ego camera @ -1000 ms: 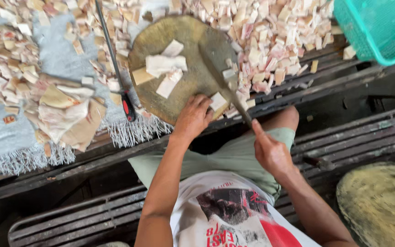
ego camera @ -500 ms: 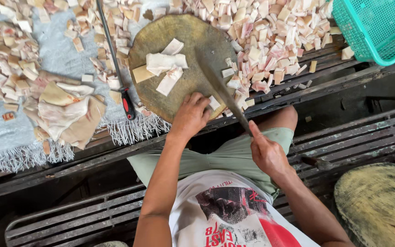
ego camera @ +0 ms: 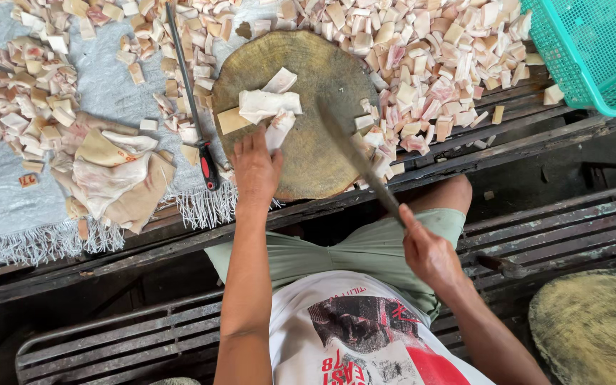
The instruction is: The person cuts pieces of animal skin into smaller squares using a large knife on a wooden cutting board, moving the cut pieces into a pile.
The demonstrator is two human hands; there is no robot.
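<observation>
Two hands at work: my left hand (ego camera: 254,165) lies flat and unclenched on the round wooden chopping block (ego camera: 322,164), fingertips touching pale meat strips (ego camera: 269,107) at upper centre. My right hand (ego camera: 429,251) grips a cleaver (ego camera: 356,158) slanting over the block's right side. Cut pieces (ego camera: 429,64) heap upper right, beside a green basket (ego camera: 597,50).

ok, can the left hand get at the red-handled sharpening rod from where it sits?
Probably yes. The left hand rests at the round chopping block's near edge on pale strips; the rod lies just beside it on the grey cloth, handle end nearest, with nothing between.
</observation>
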